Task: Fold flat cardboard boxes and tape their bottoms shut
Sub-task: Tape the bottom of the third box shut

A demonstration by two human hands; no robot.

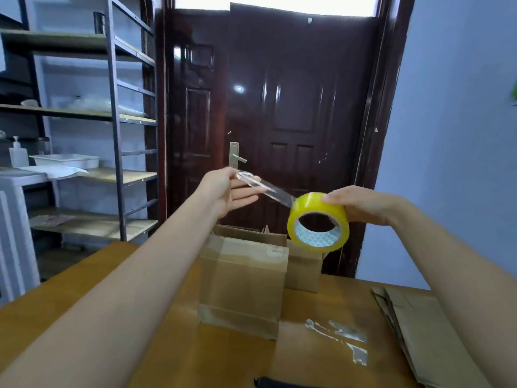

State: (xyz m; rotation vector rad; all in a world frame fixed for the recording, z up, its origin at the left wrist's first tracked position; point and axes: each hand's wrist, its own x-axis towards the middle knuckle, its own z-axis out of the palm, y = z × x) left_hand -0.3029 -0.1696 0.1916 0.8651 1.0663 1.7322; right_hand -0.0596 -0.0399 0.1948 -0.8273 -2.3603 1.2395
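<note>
My right hand [361,205] grips a yellow roll of clear tape [319,222] held up above the table. A clear strip of tape [268,189] runs from the roll up to my left hand [226,191], which pinches its free end. Below both hands a folded cardboard box [242,281] stands on the wooden table [84,289], with tape across its upper face. A second box [303,264] stands just behind it to the right.
A stack of flat cardboard boxes [419,331] lies at the table's right edge. Crumpled bits of clear tape [338,334] stick to the table beside it. A dark object [279,383] lies at the near edge. Metal shelving [84,121] stands left, a dark door [279,107] ahead.
</note>
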